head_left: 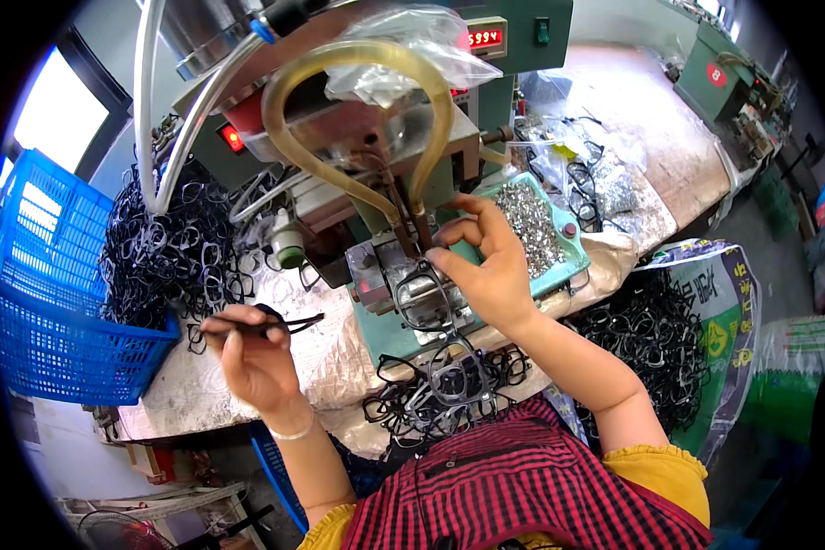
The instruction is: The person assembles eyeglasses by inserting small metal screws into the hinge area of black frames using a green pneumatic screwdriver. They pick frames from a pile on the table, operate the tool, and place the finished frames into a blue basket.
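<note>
My left hand (252, 353) is raised over the left part of the worktable, its fingers closed round a pair of dark tweezers (301, 323) whose tips point right. At the machine's work point, my right hand (490, 261) pinches the upper edge of a black eyeglass frame (419, 302) between thumb and finger. That frame hangs right below the two upright metal guides of the bench machine (367, 275). Nearer to me, a loose heap of black eyeglass frames (449, 385) lies along the table edge. Which exact part of the frame meets the machine is hard to make out.
A green tray (573, 249) of small metal parts sits right of the machine. Blue baskets (73, 335) stand at left beside a tall pile of frames (170, 247). A sack with more frames (651, 353) is at right. A yellowish hose (289, 119) loops above the machine.
</note>
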A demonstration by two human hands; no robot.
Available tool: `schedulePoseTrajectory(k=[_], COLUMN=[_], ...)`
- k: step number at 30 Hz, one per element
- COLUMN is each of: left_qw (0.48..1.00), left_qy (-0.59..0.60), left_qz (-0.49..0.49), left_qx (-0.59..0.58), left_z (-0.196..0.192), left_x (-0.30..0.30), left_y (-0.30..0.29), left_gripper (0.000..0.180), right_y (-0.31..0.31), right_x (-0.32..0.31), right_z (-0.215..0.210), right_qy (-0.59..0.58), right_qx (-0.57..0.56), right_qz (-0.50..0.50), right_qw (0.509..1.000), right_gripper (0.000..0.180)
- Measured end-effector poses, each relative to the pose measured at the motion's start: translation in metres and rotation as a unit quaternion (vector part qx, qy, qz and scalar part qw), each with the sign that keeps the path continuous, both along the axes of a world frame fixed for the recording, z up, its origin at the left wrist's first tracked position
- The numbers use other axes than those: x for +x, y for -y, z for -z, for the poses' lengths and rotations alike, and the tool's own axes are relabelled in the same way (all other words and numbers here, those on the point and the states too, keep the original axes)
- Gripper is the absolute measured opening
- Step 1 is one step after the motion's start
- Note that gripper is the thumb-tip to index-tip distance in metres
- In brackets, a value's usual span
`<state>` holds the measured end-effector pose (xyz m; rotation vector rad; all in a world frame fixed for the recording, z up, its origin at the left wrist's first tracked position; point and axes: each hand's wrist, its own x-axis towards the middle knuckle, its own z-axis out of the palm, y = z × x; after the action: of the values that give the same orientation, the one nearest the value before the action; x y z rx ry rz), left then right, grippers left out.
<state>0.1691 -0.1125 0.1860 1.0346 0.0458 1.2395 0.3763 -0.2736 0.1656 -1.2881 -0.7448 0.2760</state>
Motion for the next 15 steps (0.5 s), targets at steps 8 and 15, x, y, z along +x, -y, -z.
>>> schedulePoseTrajectory(k=[8,15], left_qw=[0.934,0.787], left_qy=[-0.065,-0.167], left_qz=[-0.139,-0.04], left_qx=[0.324,0.592], left_z=[-0.043,0.003], left_x=[0.05,0.057], left_y=[0.032,0.047], left_gripper=[0.019,0.018], right_y=[0.012,0.037], right_x=[-0.018,0.058], right_z=[-0.027,0.039], right_qy=[0.003,0.37], right_qx=[-0.02,-0.302], right_qz=[-0.05,0.182], right_qw=[0.999,0.86], right_gripper=[0.048,0.028])
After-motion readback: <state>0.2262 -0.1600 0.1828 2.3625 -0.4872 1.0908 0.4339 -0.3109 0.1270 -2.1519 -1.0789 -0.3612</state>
